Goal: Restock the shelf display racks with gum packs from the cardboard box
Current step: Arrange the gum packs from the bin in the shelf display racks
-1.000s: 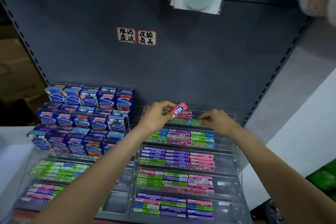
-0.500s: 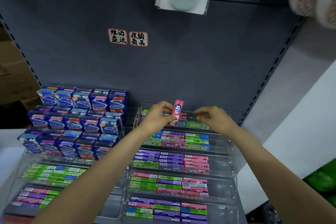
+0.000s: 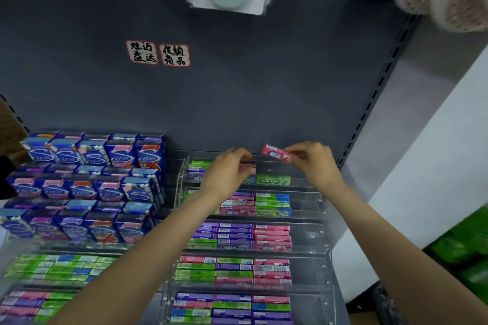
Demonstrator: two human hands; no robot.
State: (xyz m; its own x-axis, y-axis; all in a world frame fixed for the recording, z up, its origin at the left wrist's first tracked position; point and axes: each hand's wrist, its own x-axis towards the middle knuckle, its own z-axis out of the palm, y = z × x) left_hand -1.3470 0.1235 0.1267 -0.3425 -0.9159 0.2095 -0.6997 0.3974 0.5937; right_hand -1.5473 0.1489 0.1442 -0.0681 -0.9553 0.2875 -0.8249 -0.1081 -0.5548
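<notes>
Blue boxed packs (image 3: 87, 187) stand stacked on the left. The left hand (image 3: 229, 172) now curls its fingers round pink packs at the clear rack's (image 3: 320, 221) top tier. The pink gum pack (image 3: 278, 153) has passed across to the right hand (image 3: 313, 162), pinched above that tier's bare right end, probably its slot. Lower tiers hold rows of packs.

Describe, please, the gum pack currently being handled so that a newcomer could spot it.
Find the clear tiered rack right of the blue boxes. Above its top tier, the right hand pinches a pink gum pack: the only pack in the air, not lying in a row.
</notes>
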